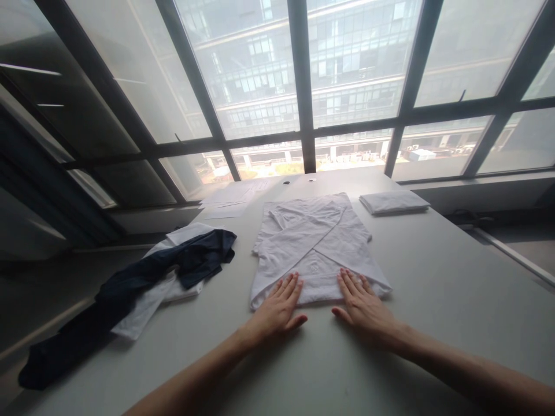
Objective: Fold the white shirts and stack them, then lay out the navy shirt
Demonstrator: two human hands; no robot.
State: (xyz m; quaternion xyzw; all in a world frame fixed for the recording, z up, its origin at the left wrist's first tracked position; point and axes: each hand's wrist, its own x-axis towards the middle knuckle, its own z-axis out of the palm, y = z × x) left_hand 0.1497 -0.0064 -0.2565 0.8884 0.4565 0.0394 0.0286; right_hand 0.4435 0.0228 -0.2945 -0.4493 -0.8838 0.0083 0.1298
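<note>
A white shirt lies partly folded on the table, its sides crossed over the middle and its near edge turned up. My left hand rests flat on the near left part of the shirt, fingers stretched out and thumb pointing inward. On the near right part lies my right hand, also flat, its fingers pointing away from me. Neither hand grips the cloth.
Dark blue and white garments lie in a loose heap at the left, hanging past the table's edge. A folded white garment sits at the far right of the white table. Paper sheets lie at the far left, before large windows.
</note>
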